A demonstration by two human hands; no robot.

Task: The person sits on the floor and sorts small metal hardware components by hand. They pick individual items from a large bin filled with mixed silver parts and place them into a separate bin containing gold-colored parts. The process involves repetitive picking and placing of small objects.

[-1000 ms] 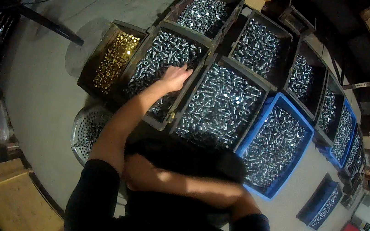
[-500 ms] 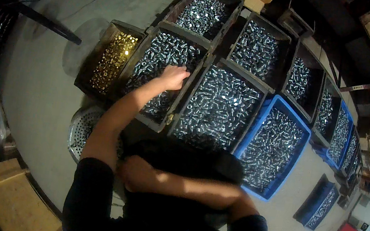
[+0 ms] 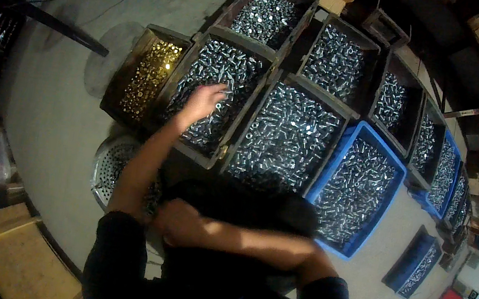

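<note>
Grey floor [image 3: 51, 126] is extending around the dark bin [image 3: 199, 159] containing silver bolts [image 3: 218, 57]. Left hand [image 3: 203, 101] is extending over the bolts, its grip half-curled, contents indiscernible; right hand [image 3: 178, 223] is hanging near the perforated metal basin [image 3: 106, 175], its grip state indeterminable.

Crates [image 3: 196, 157] and blue bins [image 3: 381, 201] full of metal fasteners [image 3: 221, 57] on the floor [image 3: 51, 120] suggest a workshop.
</note>
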